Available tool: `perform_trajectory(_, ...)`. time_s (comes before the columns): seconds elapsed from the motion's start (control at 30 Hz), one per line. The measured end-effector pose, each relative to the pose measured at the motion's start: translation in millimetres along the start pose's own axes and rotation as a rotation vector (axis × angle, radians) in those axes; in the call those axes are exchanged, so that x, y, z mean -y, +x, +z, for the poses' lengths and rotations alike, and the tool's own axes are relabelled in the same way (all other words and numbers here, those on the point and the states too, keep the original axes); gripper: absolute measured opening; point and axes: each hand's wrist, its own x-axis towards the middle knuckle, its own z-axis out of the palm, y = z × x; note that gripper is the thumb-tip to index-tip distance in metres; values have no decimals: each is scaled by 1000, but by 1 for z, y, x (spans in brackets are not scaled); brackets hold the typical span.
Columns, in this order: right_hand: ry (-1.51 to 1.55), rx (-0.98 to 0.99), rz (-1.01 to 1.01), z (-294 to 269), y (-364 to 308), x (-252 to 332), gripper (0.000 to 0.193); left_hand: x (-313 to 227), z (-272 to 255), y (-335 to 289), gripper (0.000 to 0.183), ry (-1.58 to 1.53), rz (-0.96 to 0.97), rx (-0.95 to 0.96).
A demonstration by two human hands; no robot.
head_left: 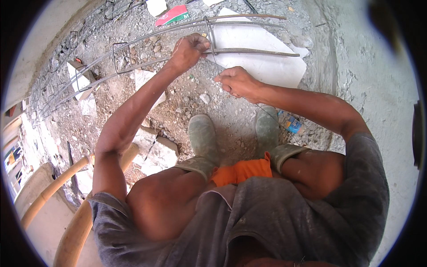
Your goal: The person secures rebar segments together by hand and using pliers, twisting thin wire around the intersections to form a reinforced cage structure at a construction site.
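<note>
Person is squatting, knees up w/ orange shorts (pixel 242 171) showing btwn them, grey rubber boots (pixel 203 133) planted on rubble floor (pixel 187 107). At 8 o'clock two tan bamboo poles (pixel 66 178) are lying beside broken slab chunks (pixel 158 153). A blue wrapper (pixel 291 122) is sitting just beside the right boot, approx 3 o'clock from it.

Right hand (pixel 238 82) is hovering above the boots, fingers pinched on a thin tie wire (pixel 267 113) that is trailing back toward 4 o'clock. Left hand (pixel 189 51) is reaching further out at 12 o'clock, fingers clenched around the rebar cage (pixel 133 53) where a stirrup (pixel 209 33) is crossing the long bars. Cage is lying on the floor, running from 12 o'clock away to 9 o'clock, its near end resting over a white board (pixel 267 66). Beyond it, at 12, a red-and-green packet (pixel 171 15) is lying on gravel. Concrete wall (pixel 378 80) is rising at 2 o'clock.
</note>
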Motion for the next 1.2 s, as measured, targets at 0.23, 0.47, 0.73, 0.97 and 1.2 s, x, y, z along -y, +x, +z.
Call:
perform_trajectory(0.23, 18, -33, -52, 1, 8, 4, 29, -14, 3, -2, 22, -233, -59, -74)
perform_trajectory(0.47, -220, -100, -184, -7, 0, 1, 31, -6, 2, 0, 30, -114, -73, -42)
perform_trajectory(0.73, -1072, -205, -521, -34, 10, 72, 24, 6, 6, -5, 26, -13, 26, -141)
perform_trajectory(0.97, -1274, -423, -581, -71, 59, 95, 16, -12, 15, -20, 24, 118, 112, -161)
perform_trajectory(1.2, -1169, 44, 129, -67, 71, 98, 39, 4, 8, -6, 27, -71, 145, 24)
